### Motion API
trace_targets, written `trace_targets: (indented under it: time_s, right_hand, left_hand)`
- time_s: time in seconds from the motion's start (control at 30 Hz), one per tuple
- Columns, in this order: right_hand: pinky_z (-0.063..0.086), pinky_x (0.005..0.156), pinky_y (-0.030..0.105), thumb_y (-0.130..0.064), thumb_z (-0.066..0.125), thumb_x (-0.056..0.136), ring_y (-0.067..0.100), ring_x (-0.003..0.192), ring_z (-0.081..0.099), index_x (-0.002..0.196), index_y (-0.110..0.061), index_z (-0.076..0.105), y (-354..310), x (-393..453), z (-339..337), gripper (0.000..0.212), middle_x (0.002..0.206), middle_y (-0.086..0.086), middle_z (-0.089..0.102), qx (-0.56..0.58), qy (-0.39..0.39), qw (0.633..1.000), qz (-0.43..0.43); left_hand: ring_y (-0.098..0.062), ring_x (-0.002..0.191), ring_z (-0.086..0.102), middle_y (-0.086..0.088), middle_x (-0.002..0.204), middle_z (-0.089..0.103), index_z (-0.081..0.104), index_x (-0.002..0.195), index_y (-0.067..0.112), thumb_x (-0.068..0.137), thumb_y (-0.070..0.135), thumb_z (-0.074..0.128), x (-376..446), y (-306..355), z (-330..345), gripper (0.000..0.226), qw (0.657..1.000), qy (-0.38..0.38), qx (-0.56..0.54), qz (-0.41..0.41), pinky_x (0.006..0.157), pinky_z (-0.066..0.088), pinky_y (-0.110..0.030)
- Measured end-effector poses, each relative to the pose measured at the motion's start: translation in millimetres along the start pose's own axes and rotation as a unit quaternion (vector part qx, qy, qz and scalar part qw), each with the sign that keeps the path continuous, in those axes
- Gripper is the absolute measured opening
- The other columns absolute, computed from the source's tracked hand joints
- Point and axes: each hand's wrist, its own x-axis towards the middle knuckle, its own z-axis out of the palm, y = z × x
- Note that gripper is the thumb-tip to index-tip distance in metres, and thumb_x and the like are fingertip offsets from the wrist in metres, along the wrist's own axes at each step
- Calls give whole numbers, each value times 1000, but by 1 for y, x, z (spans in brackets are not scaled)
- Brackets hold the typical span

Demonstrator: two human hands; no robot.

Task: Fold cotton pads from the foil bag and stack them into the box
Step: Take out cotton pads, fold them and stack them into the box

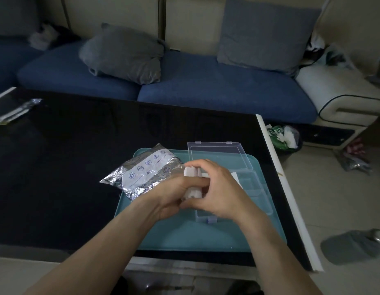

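A crumpled silver foil bag (142, 172) lies on the left part of a teal tray (185, 235). A clear plastic box (259, 194) with its lid (219, 154) laid open behind it sits on the tray's right part. Just left of the box, both hands meet over the tray. My left hand (174, 196) and my right hand (219, 192) together hold white cotton pads (192, 172), fingers curled round them. A white pad (236, 176) shows inside the box, partly hidden by my right hand.
The tray rests on a black glass table (68, 167) with a white right edge. A foil strip (14, 112) lies at the far left. A blue sofa with grey cushions (125, 54) stands behind. A bin (284, 137) and a slipper (353, 245) are on the floor at right.
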Motion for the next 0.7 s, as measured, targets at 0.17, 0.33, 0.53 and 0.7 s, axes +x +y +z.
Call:
trace_targets:
  time_s: [0.17,0.33,0.53,0.7]
  right_hand:
    - [42,98,18,-39,96,58,4,109,51,135,-31,55,-3,-1,-3,88,116,-19,56,-42,2,999,-1]
    - [39,97,23,-43,95,60,7,112,48,140,-29,52,-1,-3,-8,92,119,-16,54,-70,0,997,31]
    - [52,95,34,-42,97,56,10,108,61,133,-29,59,0,-2,-3,87,119,-10,66,-42,0,999,25]
    - [51,95,25,-37,97,57,6,109,60,134,-28,58,-2,-3,-5,86,120,-12,65,-25,20,999,19]
  left_hand:
    - [-19,68,67,-12,79,67,67,86,5,85,-3,64,0,-1,4,9,999,33,-10,35,59,56,-26]
    - [-17,63,64,-11,77,65,62,96,4,85,2,66,3,0,2,12,998,50,-17,19,56,54,-23]
    - [-20,72,68,-14,86,69,66,96,3,85,2,65,0,-1,3,11,999,39,-14,15,59,56,-26]
    - [-20,72,69,-14,89,70,62,112,1,80,4,70,-2,1,1,32,999,33,-21,23,61,58,-27]
